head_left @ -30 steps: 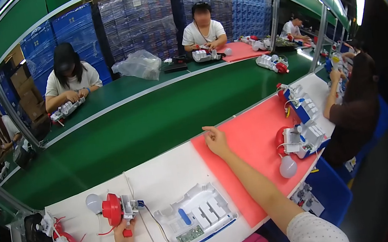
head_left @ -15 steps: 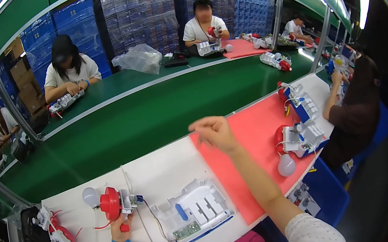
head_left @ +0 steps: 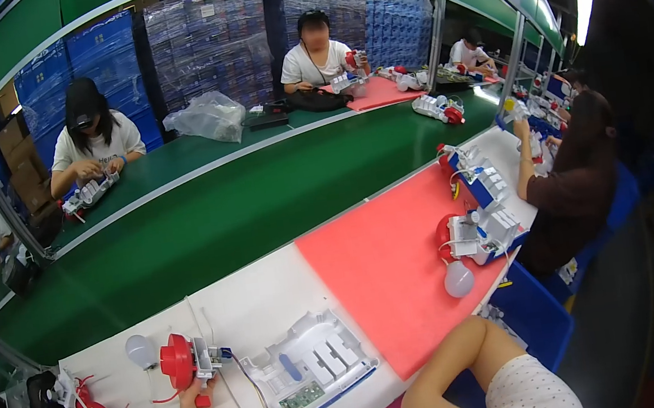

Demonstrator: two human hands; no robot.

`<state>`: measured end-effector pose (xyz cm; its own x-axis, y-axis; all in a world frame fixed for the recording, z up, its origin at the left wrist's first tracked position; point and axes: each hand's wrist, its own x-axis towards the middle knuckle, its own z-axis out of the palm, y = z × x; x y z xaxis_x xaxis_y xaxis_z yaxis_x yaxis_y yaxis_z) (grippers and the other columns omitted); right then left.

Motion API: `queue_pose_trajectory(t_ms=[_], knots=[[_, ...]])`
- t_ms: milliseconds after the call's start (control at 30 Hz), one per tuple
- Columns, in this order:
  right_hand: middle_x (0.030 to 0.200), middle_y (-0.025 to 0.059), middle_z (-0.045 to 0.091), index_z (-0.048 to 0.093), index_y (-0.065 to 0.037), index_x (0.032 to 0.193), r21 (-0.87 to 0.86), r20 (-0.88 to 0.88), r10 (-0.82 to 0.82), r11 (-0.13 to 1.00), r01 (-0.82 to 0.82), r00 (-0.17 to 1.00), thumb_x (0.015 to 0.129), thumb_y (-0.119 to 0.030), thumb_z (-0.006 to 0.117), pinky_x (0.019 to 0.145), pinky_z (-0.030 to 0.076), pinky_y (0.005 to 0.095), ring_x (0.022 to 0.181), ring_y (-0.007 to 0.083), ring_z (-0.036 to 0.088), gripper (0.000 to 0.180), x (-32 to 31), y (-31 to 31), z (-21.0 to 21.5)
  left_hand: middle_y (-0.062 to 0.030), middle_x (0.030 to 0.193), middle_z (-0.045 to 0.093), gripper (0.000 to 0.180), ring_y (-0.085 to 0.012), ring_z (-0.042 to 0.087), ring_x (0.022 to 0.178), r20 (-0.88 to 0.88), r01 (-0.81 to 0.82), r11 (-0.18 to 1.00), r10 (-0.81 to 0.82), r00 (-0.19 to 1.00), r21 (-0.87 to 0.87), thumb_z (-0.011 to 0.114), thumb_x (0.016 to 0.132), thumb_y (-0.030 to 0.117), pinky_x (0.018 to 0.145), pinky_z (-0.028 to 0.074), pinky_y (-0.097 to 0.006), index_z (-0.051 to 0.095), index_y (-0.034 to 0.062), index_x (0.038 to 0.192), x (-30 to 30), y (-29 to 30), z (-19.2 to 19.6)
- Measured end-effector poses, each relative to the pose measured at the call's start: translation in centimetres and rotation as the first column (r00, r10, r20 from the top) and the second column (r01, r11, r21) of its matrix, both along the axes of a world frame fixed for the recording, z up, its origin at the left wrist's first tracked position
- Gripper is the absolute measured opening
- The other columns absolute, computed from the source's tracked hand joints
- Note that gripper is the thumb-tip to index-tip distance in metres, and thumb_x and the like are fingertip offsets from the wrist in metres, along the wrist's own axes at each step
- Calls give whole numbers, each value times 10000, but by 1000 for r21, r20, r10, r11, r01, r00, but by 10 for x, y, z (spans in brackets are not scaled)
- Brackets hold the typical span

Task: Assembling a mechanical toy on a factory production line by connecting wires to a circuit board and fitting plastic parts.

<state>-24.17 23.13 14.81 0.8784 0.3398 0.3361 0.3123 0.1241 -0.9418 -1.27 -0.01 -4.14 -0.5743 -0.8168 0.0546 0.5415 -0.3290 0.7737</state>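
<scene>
— One hand was all I could judge from my screen. The left hand [head_left: 200,390] was closed around the stem of the red-and-white part [head_left: 185,360], holding it upright near the front-left corner of the bench [head_left: 273,294].

— And the other?

— Only the bent right arm [head_left: 447,361] showed at the bench's front edge; the right hand itself was hidden below it, so I couldn't tell whether it was open or closed. The two were well apart, in any case.

— What worried you?

— The thin wire [head_left: 243,372]. It ran from the part to the white housing [head_left: 315,362], which lay just right of it, close to the front edge, with a green circuit board [head_left: 300,397] in its near corner. My guess was that lifting or twisting the part with nothing steadying the housing could drag the housing along, or strain the wire where it joins (I couldn't see those joints clearly).

— Anything else nearby?

— A white bulb [head_left: 140,351] sat just beside the part, toward the back-left. A careless swing of that fist might have knocked it rolling. The red mat [head_left: 389,266] to the right held nothing near the housing, so the housing could have slid that way unchecked.
</scene>
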Motion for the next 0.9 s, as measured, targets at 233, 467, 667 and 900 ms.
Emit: queue_pose_trajectory(t_ms=[233,467,667,900], knots=[[750,131,576,437,54,1080,202,-348,-461,814,545,817,819,-294,586,512,412,253,621,149,538,460,26,-19,2,-66,1144,505,472,-217,490,1029,15,28,999,-28,999,39,551,763,54,848,403,-433,411,86,1213,1,-3,2],[786,247,559,502,55,911,-15,138,-378,923,384,915,850,-237,493,625,422,401,736,376,546,298,61,-12,39,-49,1068,538,443,-170,528,904,75,31,999,-34,997,37,548,755,31,873,398,-460,438,79,1182,5,-4,3],[763,250,554,511,62,811,-309,112,-428,843,441,897,850,-214,481,617,417,415,734,391,534,280,23,16,15,-46,1032,544,432,-173,527,880,62,83,995,-86,994,61,547,755,36,873,392,-468,434,78,1170,4,-6,-4],[591,-11,470,560,11,873,270,-347,-849,316,909,398,869,-230,475,403,299,208,463,55,396,255,-44,43,-63,-54,1049,539,448,-191,525,895,59,15,997,-19,998,71,550,757,34,860,395,-472,423,82,1185,10,4,9]])
